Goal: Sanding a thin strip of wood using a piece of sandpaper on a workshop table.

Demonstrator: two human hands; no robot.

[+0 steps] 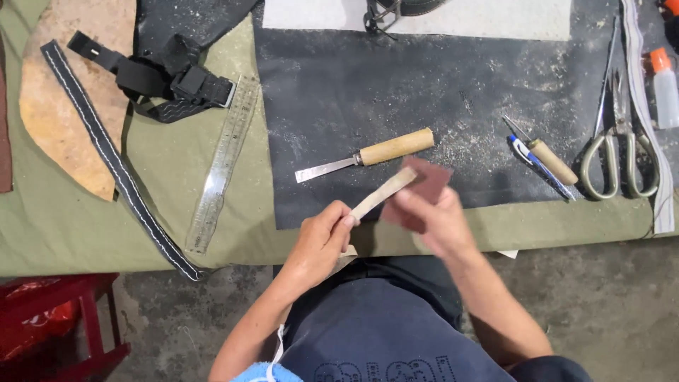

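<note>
My left hand (320, 240) pinches the near end of a pale, narrow leather strip (385, 191) that slants up to the right over the table's front edge. My right hand (431, 219) holds a folded piece of dark reddish sandpaper (424, 185) against the strip's far end; this hand is motion-blurred. Just beyond the strip lies a wooden-handled skiving knife (368, 155) on a black mat (424, 85), its blade pointing left.
A steel ruler (223, 163), a long black stitched strap (113, 159), a black buckled strap (166, 81) and a tan leather piece (64, 92) lie at left on green cloth (170, 177). Scissors (622, 148), a wooden-handled awl (544, 155), a pen and a small bottle (665, 85) sit right. A red stool (64, 318) stands lower left.
</note>
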